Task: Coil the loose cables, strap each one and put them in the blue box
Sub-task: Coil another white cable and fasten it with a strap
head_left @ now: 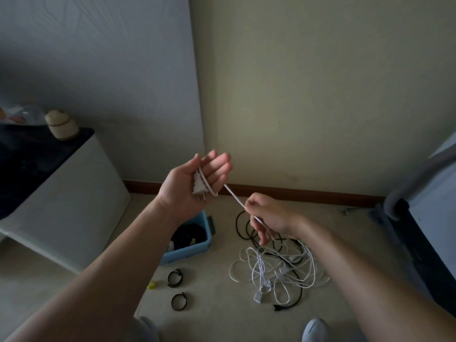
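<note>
Limp, light cable (232, 193) is pinched by right hand (269, 215); rigid plug (199, 186), likely the best hold, is laid on flat-fingered left hand (177, 191) at 10 o'clock.

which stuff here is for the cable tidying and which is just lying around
For the job: white cable, left hand, right hand, tangled cables on floor, black straps, blue box.
Just lying about: beige jar, white cabinet, small yellow object.

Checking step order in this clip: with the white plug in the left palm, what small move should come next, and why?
Likely the right hand should carry the white cable round the left hand for another turn: one loop lies beside the plug, while most lies tangled on the floor.
</note>
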{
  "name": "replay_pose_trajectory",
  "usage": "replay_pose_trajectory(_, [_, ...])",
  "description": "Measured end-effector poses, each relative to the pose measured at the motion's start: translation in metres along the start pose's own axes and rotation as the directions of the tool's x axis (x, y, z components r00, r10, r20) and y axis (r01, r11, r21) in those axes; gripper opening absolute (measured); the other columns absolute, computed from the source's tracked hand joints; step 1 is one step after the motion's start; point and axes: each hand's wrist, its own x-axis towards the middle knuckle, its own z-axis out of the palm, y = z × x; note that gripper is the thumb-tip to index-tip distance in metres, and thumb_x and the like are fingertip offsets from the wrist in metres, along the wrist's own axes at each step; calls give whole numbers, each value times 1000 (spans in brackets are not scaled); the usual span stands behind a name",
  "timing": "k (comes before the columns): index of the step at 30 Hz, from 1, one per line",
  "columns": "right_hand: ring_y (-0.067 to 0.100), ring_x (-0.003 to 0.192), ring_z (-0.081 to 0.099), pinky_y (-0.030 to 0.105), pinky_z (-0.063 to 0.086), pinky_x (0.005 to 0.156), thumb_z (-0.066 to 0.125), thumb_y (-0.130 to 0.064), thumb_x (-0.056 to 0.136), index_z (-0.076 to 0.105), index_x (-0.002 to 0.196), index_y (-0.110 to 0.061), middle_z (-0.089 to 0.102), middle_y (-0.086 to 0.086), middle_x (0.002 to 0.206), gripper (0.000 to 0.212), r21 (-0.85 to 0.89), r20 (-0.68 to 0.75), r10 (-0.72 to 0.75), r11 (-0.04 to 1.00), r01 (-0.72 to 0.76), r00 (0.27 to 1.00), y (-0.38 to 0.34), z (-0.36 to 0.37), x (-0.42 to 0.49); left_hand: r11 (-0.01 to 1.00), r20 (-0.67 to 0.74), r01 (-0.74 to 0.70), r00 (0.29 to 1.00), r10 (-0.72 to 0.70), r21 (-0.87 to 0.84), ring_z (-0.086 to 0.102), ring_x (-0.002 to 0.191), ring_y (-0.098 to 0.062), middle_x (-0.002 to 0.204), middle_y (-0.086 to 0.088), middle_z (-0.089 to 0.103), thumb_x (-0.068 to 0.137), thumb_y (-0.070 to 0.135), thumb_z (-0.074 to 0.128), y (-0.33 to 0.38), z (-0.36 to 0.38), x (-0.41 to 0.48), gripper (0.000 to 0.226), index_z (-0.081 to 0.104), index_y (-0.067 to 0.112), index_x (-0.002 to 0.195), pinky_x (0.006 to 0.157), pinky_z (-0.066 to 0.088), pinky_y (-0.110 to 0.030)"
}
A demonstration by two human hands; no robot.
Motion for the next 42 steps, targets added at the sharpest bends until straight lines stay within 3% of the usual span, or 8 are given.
replay_pose_trajectory(6, [16,48,50,39,46,59,48,-27,104,53,89,-23,54,-7,56,17,-28,-13,-170,985,169,985,-1,4,0,985,-62,-170,984,169,-3,72,105,-27,116,-13,73,108,31,30,12,-4,1,38,61,10,110,92,56,-41])
replay_pose_trajectory(14, [3,49,46,22,38,50,53,-17,102,66,111,-34,58,-9,62,23,-113,48,-267,956,271,963,-17,20,-9,957,-110,-241,959,260,160,65,118,-27,127,-15,68,109,36,28,16,-12,6,47,59,4,124,104,47,-39])
replay_pose_trajectory(18, [4,66,53,30,40,65,61,-24,98,69,109,-41,59,-19,65,22,-134,23,-348,928,348,937,-28,19,-13,902,-107,-218,955,276,374,65,119,-27,125,-13,69,110,33,25,10,-13,9,48,59,3,126,105,47,-41])
replay_pose_trajectory(21, [-3,68,53,20,38,68,61,-17,98,72,113,-27,61,-26,66,22,-116,25,-388,914,388,921,-36,14,-18,805,-72,-185,960,271,564,66,117,-24,122,-10,71,110,30,25,0,-13,9,47,62,5,123,104,47,-39])
replay_pose_trajectory(26, [-5,56,50,12,33,58,61,-8,97,77,101,-10,58,-23,55,17,-107,-68,-439,896,431,896,-43,4,-23,642,3,-119,984,179,757,72,97,-21,111,-19,71,110,21,29,-25,-6,9,43,61,-6,120,86,58,-27])
replay_pose_trajectory(33, [12,72,67,35,54,70,76,-13,87,78,87,-14,75,2,78,3,-141,-315,-494,869,475,811,-37,-12,-19,633,27,53,993,-116,772,70,65,-32,79,-27,70,108,27,29,-38,-3,4,48,64,-5,102,63,58,-33])
replay_pose_trajectory(36, [14,68,67,32,54,66,84,-17,79,74,82,-18,73,-4,74,11,-136,-400,-499,862,488,769,-34,-19,-17,582,90,50,974,-210,812,50,37,-20,51,-13,57,107,37,22,-39,-1,3,57,62,-3,97,44,41,-28])
replay_pose_trajectory(42, [5,56,43,23,36,54,84,-54,69,60,71,-22,50,-14,57,40,-80,-463,-420,897,435,781,-24,-30,-12,780,319,139,858,-402,610,28,29,-5,37,6,37,104,39,31,-38,0,6,44,56,6,91,40,25,-20])
